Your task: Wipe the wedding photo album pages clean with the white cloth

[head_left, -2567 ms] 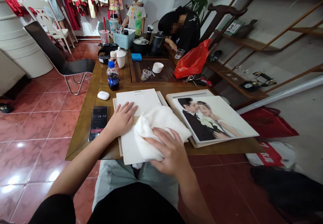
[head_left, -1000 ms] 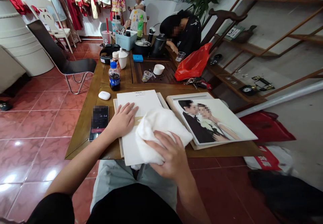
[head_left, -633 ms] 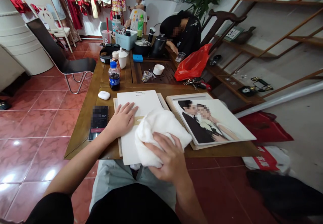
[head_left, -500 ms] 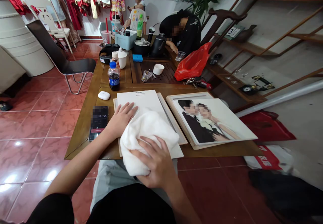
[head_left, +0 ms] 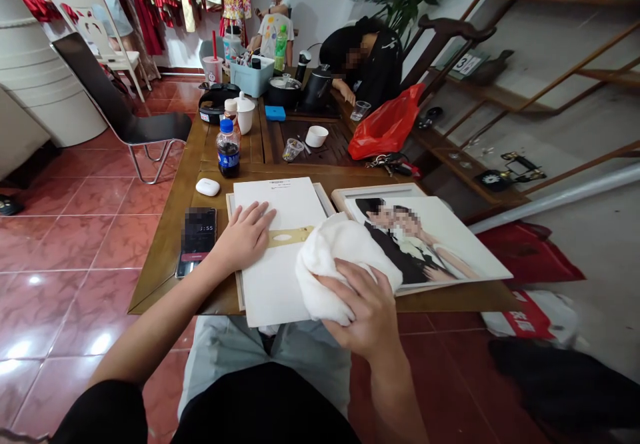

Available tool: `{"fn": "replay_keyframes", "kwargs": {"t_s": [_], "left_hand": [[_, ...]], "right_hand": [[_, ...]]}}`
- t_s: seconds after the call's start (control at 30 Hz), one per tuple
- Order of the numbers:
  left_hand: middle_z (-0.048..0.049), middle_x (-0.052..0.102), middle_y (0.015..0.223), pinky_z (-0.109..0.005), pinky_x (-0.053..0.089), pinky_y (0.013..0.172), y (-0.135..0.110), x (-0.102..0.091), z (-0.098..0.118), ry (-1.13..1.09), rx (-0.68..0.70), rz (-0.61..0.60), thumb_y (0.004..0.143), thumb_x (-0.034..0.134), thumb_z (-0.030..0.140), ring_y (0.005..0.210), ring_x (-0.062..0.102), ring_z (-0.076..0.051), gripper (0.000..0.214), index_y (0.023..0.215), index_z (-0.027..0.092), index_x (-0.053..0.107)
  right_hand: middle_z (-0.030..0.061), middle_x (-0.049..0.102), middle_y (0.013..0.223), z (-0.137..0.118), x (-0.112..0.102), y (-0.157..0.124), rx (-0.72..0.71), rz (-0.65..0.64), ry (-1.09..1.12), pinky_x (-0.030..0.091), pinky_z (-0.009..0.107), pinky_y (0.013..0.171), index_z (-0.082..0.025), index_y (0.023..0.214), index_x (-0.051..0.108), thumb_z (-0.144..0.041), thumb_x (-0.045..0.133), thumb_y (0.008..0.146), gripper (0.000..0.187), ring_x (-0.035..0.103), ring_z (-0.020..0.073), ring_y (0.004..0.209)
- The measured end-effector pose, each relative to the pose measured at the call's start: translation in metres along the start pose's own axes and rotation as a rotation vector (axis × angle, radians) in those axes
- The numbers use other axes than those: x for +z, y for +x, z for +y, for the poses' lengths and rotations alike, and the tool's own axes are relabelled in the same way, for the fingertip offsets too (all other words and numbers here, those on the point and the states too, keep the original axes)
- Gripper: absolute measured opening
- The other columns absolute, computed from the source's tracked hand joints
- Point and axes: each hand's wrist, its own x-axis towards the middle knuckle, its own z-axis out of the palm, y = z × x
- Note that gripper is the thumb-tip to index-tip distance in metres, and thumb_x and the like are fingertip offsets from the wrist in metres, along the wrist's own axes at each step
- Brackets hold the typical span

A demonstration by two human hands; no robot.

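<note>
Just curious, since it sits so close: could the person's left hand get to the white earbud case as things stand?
Probably yes. The left hand rests on a white board, and the white earbud case lies just beyond it on the wooden table. Only a flat phone lies nearby, hardly blocking.

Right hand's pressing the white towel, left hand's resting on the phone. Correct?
No: in the head view, the left hand rests on the white sheet, not the phone, which lies beside it. The right hand is pressing the white towel, as you said.
</note>
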Motion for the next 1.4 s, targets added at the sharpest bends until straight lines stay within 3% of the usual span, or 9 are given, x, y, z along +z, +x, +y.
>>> {"fn": "replay_keyframes", "kwargs": {"t_s": [0.23,0.4,0.57,0.73,0.83,1.07,1.2,1.27,1.4], "left_hand": [[-0.0099,0.038,0.167,-0.054,0.022,0.129,-0.001,0.0,0.0,-0.006,0.0,0.022,0.106,0.029,0.027,0.157,0.029,-0.027,0.053,0.156,0.019,0.044],[-0.0108,0.032,0.17,-0.056,0.018,0.13,-0.001,-0.005,-0.002,0.002,0.022,-0.049,0.107,0.034,0.034,0.16,0.023,-0.029,0.054,0.159,0.02,0.039],[-0.01,0.033,0.17,-0.054,0.018,0.13,0.0,-0.005,-0.001,-0.011,-0.001,-0.047,0.107,0.032,0.032,0.159,0.024,-0.027,0.054,0.159,0.019,0.04],[-0.0095,0.036,0.168,-0.054,0.02,0.13,0.001,0.0,0.0,-0.008,-0.01,-0.001,0.105,0.029,0.026,0.158,0.028,-0.027,0.054,0.157,0.017,0.043],[-0.0106,0.036,0.168,-0.056,0.021,0.129,0.001,0.001,0.0,-0.007,-0.006,-0.002,0.105,0.03,0.025,0.158,0.028,-0.029,0.055,0.157,0.016,0.043],[-0.0097,0.037,0.168,-0.054,0.021,0.13,0.0,0.001,-0.001,-0.003,-0.003,0.012,0.106,0.029,0.025,0.158,0.028,-0.027,0.053,0.156,0.018,0.044],[-0.0125,0.031,0.17,-0.057,0.02,0.129,0.0,-0.002,-0.005,0.015,0.048,-0.047,0.104,0.045,0.042,0.16,0.023,-0.032,0.06,0.159,0.018,0.039],[-0.0132,0.029,0.17,-0.057,0.019,0.129,0.0,-0.002,-0.006,0.017,0.058,-0.064,0.102,0.051,0.047,0.16,0.021,-0.033,0.067,0.16,0.018,0.037],[-0.0105,0.034,0.169,-0.055,0.02,0.13,0.001,-0.001,-0.003,-0.006,0.007,-0.018,0.107,0.033,0.032,0.159,0.026,-0.028,0.053,0.158,0.018,0.041]], "right_hand": [[0.0109,0.07,0.123,-0.047,0.011,0.017,-0.074,-0.032,0.118,0.033,0.054,0.108,-0.026,0.118,0.067,-0.041,0.054,0.084,0.041,0.063,0.0329,0.119],[0.0095,0.069,0.129,-0.078,0.021,0.027,-0.134,-0.078,0.218,0.028,0.055,0.112,-0.026,0.12,0.067,-0.043,0.056,0.082,0.043,0.061,0.0312,0.122],[0.0103,0.068,0.128,-0.06,0.019,0.022,-0.13,-0.063,0.218,0.03,0.053,0.111,-0.026,0.12,0.067,-0.045,0.055,0.083,0.043,0.061,0.0313,0.121],[0.0129,0.067,0.125,-0.016,0.008,0.01,0.01,-0.003,0.026,0.035,0.052,0.104,-0.023,0.12,0.069,-0.042,0.055,0.089,0.039,0.063,0.0332,0.114],[0.0135,0.066,0.125,-0.004,0.004,0.009,0.06,-0.03,-0.053,0.036,0.051,0.102,-0.023,0.12,0.069,-0.038,0.058,0.087,0.038,0.063,0.034,0.113],[0.0132,0.065,0.132,-0.036,0.013,0.029,0.032,-0.152,0.018,0.03,0.055,0.106,-0.023,0.123,0.068,-0.042,0.065,0.082,0.046,0.059,0.0372,0.12],[0.0134,0.064,0.135,-0.057,0.022,0.039,-0.055,-0.211,0.097,0.026,0.056,0.109,-0.024,0.13,0.064,-0.048,0.064,0.083,0.053,0.056,0.0369,0.124],[0.0127,0.064,0.135,-0.059,0.024,0.041,-0.059,-0.202,0.109,0.027,0.055,0.109,-0.025,0.13,0.064,-0.049,0.064,0.083,0.053,0.057,0.0356,0.124],[0.0122,0.066,0.133,-0.039,0.019,0.034,0.018,-0.15,0.059,0.032,0.052,0.105,-0.026,0.126,0.067,-0.048,0.062,0.087,0.046,0.059,0.0342,0.121]]}}
